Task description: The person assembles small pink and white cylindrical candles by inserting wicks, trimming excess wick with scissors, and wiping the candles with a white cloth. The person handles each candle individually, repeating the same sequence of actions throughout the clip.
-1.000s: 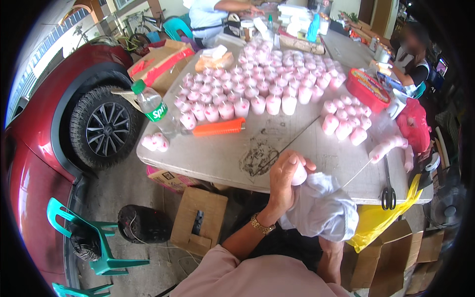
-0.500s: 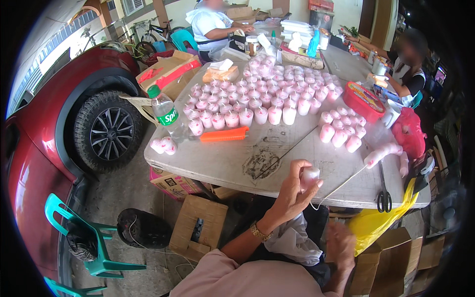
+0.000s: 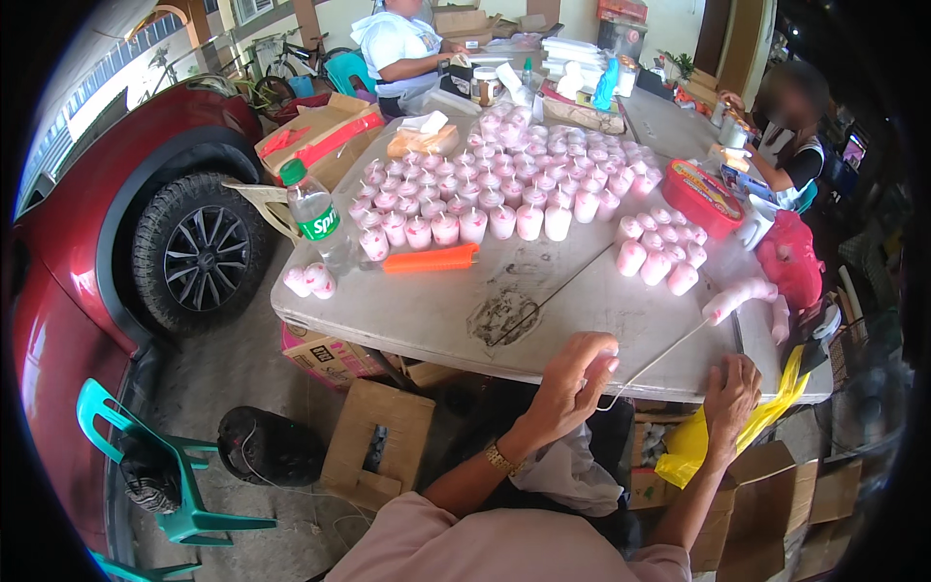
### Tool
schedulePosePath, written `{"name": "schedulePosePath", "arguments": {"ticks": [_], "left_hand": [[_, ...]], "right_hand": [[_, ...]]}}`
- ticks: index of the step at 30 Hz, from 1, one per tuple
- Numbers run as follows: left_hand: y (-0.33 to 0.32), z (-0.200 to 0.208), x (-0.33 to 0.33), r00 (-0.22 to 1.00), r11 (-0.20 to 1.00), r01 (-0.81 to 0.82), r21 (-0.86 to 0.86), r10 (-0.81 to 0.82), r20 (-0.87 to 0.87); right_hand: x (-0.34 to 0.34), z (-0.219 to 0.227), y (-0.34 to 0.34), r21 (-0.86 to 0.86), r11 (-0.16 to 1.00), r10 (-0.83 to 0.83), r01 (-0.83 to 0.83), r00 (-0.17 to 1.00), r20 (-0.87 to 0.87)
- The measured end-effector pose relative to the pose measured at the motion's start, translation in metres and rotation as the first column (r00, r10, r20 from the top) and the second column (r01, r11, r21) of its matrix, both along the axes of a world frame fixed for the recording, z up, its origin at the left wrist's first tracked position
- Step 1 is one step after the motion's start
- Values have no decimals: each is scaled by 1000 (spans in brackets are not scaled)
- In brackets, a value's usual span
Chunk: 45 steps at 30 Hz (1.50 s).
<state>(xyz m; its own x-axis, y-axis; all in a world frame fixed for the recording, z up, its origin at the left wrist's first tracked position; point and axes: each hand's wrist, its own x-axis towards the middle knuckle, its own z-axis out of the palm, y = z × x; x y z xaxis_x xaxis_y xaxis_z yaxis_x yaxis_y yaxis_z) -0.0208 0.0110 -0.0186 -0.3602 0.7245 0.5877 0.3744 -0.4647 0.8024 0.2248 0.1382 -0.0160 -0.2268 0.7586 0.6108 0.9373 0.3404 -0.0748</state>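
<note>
My left hand [image 3: 574, 376] is closed round a small pale candle, held just off the table's front edge; the fingers hide most of it. A white wick cord [image 3: 659, 364] runs from below this hand up to a row of pink-and-white candles [image 3: 739, 299] strung together on the table. My right hand [image 3: 731, 396] has its fingers curled over the scissors at the front edge; the handles are hidden under it. Behind stand many pink-and-white candles [image 3: 529, 221] with wicks on top, and a smaller group without visible wicks [image 3: 656, 267].
On the table [image 3: 388, 315] are a clear bottle [image 3: 320, 228] with a green cap, an orange tool [image 3: 430, 259], a red tub [image 3: 700, 202] and a pink bag [image 3: 790, 260]. A yellow bag [image 3: 690, 451] hangs at the right. Two people sit at the far side.
My right hand has come up from my lap to the scissors on the table edge. The left hand has turned, so the candle in it shows less. The view has shifted slightly.
</note>
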Motion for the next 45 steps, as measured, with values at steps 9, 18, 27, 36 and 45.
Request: {"name": "schedulePosePath", "arguments": {"ticks": [9,18,27,36,45], "left_hand": [[5,0,-1,991,992,63,109,-49,-126],[-1,9,15,997,999,27,35,-24,-73],[3,7,11,999,992,5,127,0,-42],[3,8,14,999,1000,21,21,-22,25],[3,6,29,999,998,41,48,-40,-29]], "right_hand": [[23,0,22,-137,989,-56,65,996,68],[29,-8,13,-76,996,-36,46,992,123],[39,-17,-1,-39,999,13,-13,1000,3],[35,13,-37,-230,973,-32,-25,970,-240],[-55,53,-98,134,780,334,-612,226,-915]]}}
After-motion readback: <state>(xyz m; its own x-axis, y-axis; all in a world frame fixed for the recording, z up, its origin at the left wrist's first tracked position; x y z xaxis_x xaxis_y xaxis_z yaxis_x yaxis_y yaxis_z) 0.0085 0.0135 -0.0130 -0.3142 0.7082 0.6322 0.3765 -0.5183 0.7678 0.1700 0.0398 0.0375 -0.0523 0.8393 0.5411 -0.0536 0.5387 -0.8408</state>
